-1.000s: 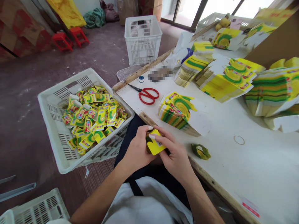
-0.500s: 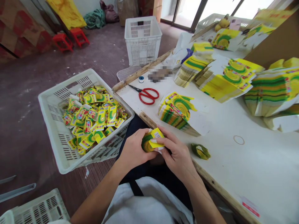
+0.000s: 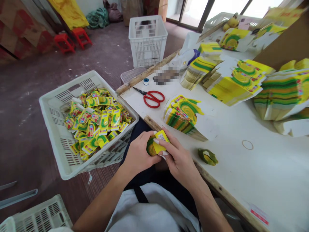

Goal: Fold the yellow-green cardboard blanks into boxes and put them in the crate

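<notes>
Both my hands hold one small yellow and green printed carton (image 3: 156, 146) over my lap, just off the table's near edge. My left hand (image 3: 138, 155) wraps round its left side with curled fingers. My right hand (image 3: 178, 159) presses fingers and thumb on its yellow flap from the right. A fanned stack of flat carton blanks (image 3: 182, 115) lies on the white table (image 3: 241, 167) just beyond my hands. A crumpled green and yellow piece (image 3: 207, 157) sits to the right of my right hand.
A white crate (image 3: 55, 135) on the floor at my left holds several folded cartons (image 3: 96, 119). Red scissors (image 3: 152, 96) and a small tape roll (image 3: 146, 82) lie on the table. More blank stacks (image 3: 231, 82) fill the far right. Another white basket (image 3: 147, 38) stands behind.
The carton's yellow flap, sticking out a second ago, has been folded down against the body. Both hands closed tighter on it and stayed in the same place.
</notes>
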Demonstrator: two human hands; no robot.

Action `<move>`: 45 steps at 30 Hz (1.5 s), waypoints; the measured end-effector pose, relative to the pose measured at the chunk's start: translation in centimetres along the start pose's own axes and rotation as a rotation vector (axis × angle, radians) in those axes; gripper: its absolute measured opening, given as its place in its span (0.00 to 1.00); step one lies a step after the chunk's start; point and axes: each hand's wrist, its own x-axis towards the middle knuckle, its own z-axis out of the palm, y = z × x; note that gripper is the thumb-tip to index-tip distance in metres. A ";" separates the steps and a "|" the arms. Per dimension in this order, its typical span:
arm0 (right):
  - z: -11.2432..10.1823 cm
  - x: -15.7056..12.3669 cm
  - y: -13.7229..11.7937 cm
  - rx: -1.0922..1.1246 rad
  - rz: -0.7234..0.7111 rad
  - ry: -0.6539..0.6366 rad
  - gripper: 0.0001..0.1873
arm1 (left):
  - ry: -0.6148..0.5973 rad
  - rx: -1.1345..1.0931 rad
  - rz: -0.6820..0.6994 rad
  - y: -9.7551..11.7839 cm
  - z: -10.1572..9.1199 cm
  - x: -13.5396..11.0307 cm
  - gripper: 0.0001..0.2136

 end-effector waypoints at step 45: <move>-0.4 -0.1 0.5 -0.070 -0.083 0.246 0.10 | -0.115 -0.100 0.031 -0.1 0.2 -0.1 0.28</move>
